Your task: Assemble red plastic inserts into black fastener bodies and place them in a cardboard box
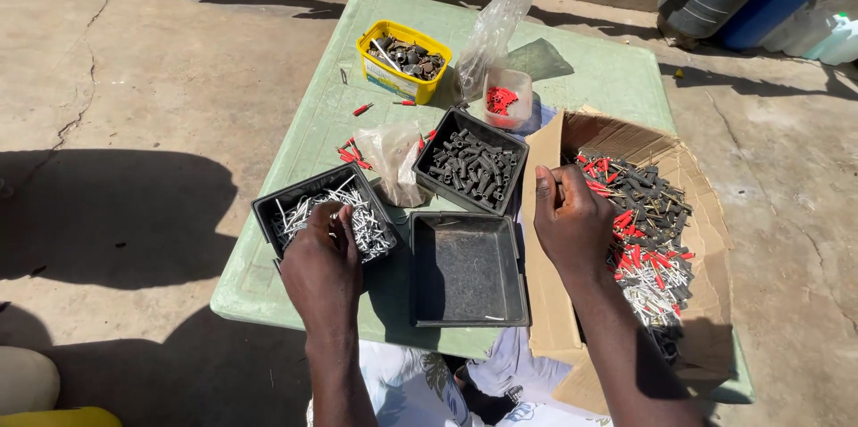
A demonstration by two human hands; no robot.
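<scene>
Sorting step, mid-way by the look of it. My left hand (320, 264) sits over the black tray of silvery metal pins (295, 204), fingers curled down into the pins; can't tell if they pinch one or just touch. My right hand (572, 221) hovers at the edge of the cardboard box (706, 239), fingers bunched together at the tips, maybe pinching a small part, too small to tell. The box holds a mixed heap of red and black parts and pins (648, 239).

Between my hands: an empty black tray (465, 271), just a stray bit in it. Behind it, a tray of black sleeves (474, 163). Further back, a clear tub of red caps (505, 101) and a yellow tub of dark pieces (404, 56), all on the green table (295, 150).

Judgement: next move calls for a fine pinch and matching each piece to its own tray.
</scene>
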